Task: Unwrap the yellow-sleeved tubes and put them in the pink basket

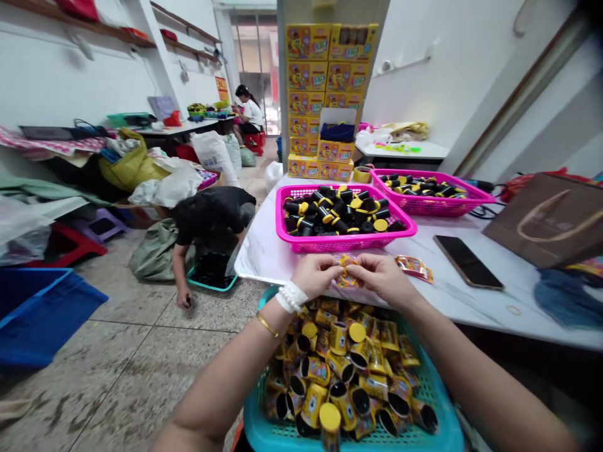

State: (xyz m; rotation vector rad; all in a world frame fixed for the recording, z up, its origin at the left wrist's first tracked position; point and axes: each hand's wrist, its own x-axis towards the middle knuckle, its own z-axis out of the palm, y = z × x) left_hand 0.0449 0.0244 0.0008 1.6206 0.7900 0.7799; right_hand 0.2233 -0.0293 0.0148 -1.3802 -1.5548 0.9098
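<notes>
My left hand [315, 275] and my right hand [380, 277] meet at the table's front edge. Between their pinched fingers is a small printed plastic wrapper [347, 278], orange and yellow; whether something is inside it I cannot tell. Below my wrists stands a teal basket [445, 411] heaped with yellow printed sleeve-wrapped black cylinders [342, 364], some showing yellow caps. Just beyond my fingers, a pink basket [343, 243] holds many black cylinders with yellow caps [325, 213]. A flat pile of similar wrappers [414, 268] lies right of my right hand.
On the white table [400, 245] are a second pink basket [438, 204], a phone [468, 260] and a brown paper bag [549, 220]. Yellow boxes [308, 75] are stacked behind. A person [214, 213] bends to the floor at left; another [249, 113] sits far back.
</notes>
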